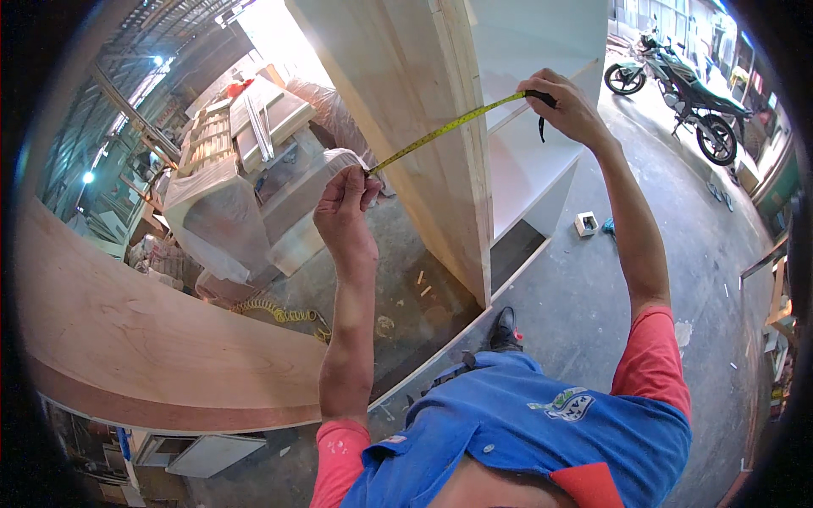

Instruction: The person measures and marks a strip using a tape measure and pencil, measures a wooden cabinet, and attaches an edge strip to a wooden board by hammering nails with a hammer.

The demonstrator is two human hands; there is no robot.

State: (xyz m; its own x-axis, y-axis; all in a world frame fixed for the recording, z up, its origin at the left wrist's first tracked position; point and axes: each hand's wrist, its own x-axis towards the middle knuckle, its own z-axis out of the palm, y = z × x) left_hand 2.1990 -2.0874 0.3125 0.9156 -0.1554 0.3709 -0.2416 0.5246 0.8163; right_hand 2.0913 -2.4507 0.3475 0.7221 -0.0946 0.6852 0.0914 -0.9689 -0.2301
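A yellow tape measure is drawn out between my two hands, its blade slanting up to the right. My left hand pinches the blade's end between thumb and fingers. In my right hand is the black case, mostly covered by the fingers, with a dark strap hanging below it. Behind the blade stands a tall wooden panel with a pale edge. White shelving adjoins it on the right. Whether the blade touches the panel's edge, I cannot tell.
A curved plywood surface sweeps across the left. Plastic-wrapped furniture is stacked beyond it, near a coiled yellow air hose. On the floor to the right sit a small white box and, farther off, a parked motorcycle.
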